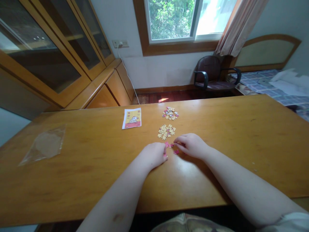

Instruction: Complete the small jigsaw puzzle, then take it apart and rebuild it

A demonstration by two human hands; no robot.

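My left hand [155, 155] rests on the table with its fingers curled together, and a bit of pink puzzle piece [165, 155] shows at the fingertips. My right hand [192, 145] comes in from the right, thumb and forefinger pinched at a small dark-pink puzzle piece [171, 145]. Between the hands lies a pink puzzle piece [166, 144], close to my left fingers. Another pink piece [176, 151] lies just below my right fingertips. Beyond the hands is a pile of mostly yellow puzzle pieces [166, 131], and farther back a mixed pile [170, 113] of white, pink and yellow pieces.
A picture card [132, 118] with a white animal on yellow and pink lies left of the piles. A clear plastic bag [45, 144] is at the far left of the wooden table [103, 180]. An armchair [212, 74] stands beyond the table, glass-door cabinets [72, 38] at left.
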